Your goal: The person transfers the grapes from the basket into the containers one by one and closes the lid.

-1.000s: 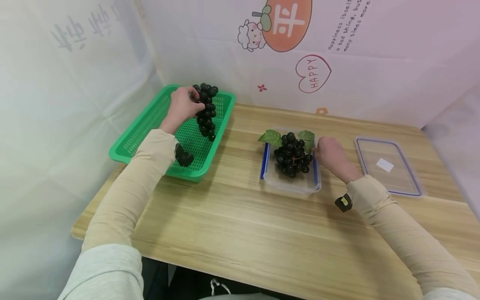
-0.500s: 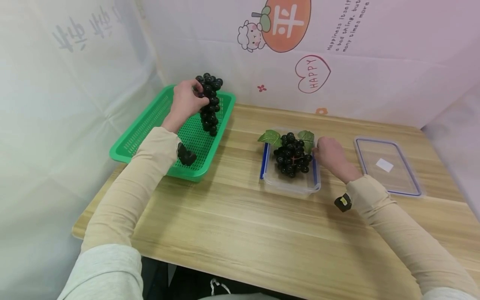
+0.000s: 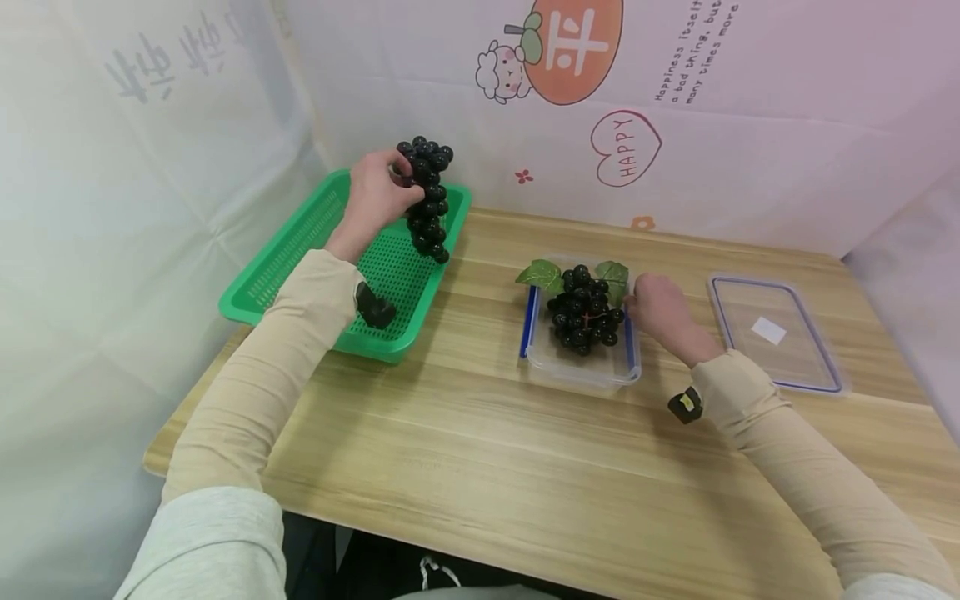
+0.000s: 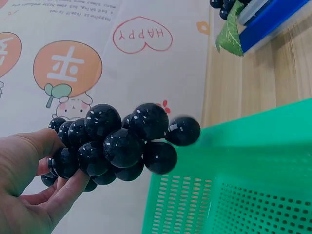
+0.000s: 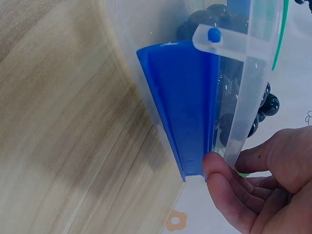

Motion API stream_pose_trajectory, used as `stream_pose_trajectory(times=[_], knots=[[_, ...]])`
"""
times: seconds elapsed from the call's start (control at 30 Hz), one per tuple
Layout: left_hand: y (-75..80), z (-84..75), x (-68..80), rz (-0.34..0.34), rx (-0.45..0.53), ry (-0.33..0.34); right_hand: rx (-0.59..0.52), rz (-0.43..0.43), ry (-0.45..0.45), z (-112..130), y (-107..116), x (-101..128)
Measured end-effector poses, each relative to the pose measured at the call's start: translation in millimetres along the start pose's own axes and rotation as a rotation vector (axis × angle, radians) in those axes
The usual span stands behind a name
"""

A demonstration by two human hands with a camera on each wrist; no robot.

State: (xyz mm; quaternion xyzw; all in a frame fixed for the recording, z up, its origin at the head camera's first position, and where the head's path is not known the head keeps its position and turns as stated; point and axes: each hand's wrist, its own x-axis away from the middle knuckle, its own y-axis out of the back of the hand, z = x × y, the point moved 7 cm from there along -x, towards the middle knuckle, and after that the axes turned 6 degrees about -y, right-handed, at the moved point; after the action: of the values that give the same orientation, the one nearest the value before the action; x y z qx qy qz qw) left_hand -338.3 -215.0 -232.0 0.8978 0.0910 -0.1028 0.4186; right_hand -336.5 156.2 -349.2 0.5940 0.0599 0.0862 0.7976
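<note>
left hand: the left hand [image 3: 375, 200] pinches the top of a bunch of glossy black artificial grapes [image 3: 427, 196], fingers [image 4: 73, 187] curled round the upper berries; the bunch hangs free above the far right corner of the basket, touching nothing below it
grapes close up: in the left wrist view the same bunch [image 4: 122, 144] sits against the palm, with the green mesh wall beneath and to the right of it
basket: a green perforated plastic basket [image 3: 300, 250] lies at 10 o'clock on the light wooden tabletop [image 3: 480, 450]; a small dark object on the left wrist overlaps its near rim
right hand: the right hand [image 3: 660, 312] rests against the right side of a clear plastic food container with blue clip latches [image 3: 581, 367]; in the right wrist view its fingers [image 5: 229, 190] are bent and touch the lower end of the blue latch [image 5: 187, 114], thumb unseen, so whether it truly grips is unclear
container contents: a second bunch of black grapes with two green leaves [image 3: 583, 307] lies inside, near 12 o'clock of the tabletop's middle
lid: a clear rectangular lid with a blue rim and a white sticker [image 3: 776, 333] lies flat at 3 o'clock, apart from the container
writing: the pink backdrop [image 3: 750, 125] carries a heart reading "HAPPY" [image 3: 627, 147], an orange fruit with a white character [image 3: 573, 42], and slanted text beginning "Happiness itself", then "a bad thing, but" and "many times more"
</note>
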Motion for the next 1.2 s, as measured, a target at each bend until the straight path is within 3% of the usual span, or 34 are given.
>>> stream_pose_trajectory(times=[0.17,0.4,0.7,1.2], knots=[[-8.3,-10.1,0.7,0.008,0.038,-0.02,0.001,-0.007,-0.002,0.0,0.3,-0.5],[-32.2,-31.2,5.5,0.07,0.068,-0.073,-0.002,0.004,-0.015,0.6,1.4,1.0],[-56.2,-48.0,11.2,0.126,0.114,-0.08,0.011,-0.002,-0.021,-1.0,1.2,0.3],[-88.2,-75.3,23.2,0.164,0.192,-0.148,0.01,-0.001,-0.027,-1.2,0.0,0.5]])
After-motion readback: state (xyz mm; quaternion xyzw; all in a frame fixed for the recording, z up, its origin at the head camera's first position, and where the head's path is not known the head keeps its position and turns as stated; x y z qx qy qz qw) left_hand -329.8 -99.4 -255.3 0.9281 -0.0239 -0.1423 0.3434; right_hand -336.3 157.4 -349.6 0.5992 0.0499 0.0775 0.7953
